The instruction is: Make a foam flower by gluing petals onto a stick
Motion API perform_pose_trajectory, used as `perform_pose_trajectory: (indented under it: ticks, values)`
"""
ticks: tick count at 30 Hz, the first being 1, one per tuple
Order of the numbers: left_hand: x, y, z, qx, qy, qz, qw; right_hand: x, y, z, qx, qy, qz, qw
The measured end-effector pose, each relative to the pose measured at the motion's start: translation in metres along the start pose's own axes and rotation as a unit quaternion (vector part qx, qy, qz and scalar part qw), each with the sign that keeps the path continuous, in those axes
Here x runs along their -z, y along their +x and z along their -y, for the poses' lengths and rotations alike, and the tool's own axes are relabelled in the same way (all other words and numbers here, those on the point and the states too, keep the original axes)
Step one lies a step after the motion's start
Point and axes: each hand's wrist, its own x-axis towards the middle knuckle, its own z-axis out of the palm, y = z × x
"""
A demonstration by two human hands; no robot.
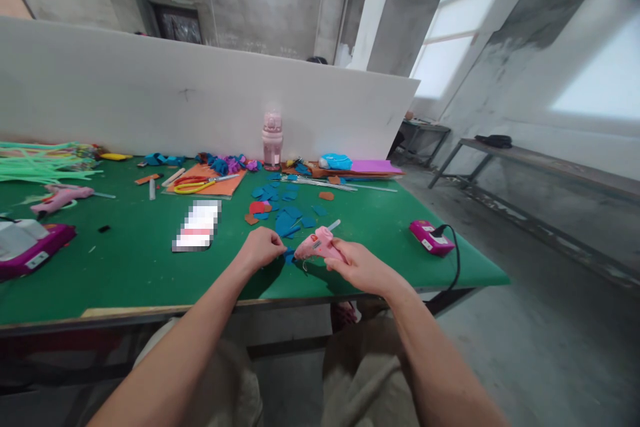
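My right hand [354,264] grips a pink hot glue gun [317,244], its nozzle pointing left and down. A clear glue stick [335,224] pokes out of the gun's back. Just left of the nozzle, my left hand [263,247] pinches a small blue felt piece [289,255]; the nozzle is at or very near this piece, and I cannot tell whether it touches. Beyond both hands lies a loose pile of cut blue felt pieces [286,220], with a red piece [257,207] and brown ones around it.
A pink bottle [273,140] stands against the white board [210,97]. Scissors [195,185] lie on an orange sheet [220,188]. At right sits a magenta power strip [431,238] with a black cord. Another pink glue gun [63,198] and green pipe cleaners [45,163] lie at left.
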Motion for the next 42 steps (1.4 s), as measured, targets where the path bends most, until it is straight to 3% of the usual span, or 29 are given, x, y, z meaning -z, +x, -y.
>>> perform_pose_trajectory:
  ticks: [35, 42]
  values:
    - [0.0001, -0.0007, 0.0001, -0.001, -0.003, 0.000, 1.000, 0.0033, -0.0017, -0.0051, -0.009, -0.027, -0.017, 0.999]
    - [0.0015, -0.0019, -0.0014, -0.001, -0.004, -0.001, 1.000, 0.0069, -0.0031, -0.0042, -0.022, 0.008, -0.023, 0.999]
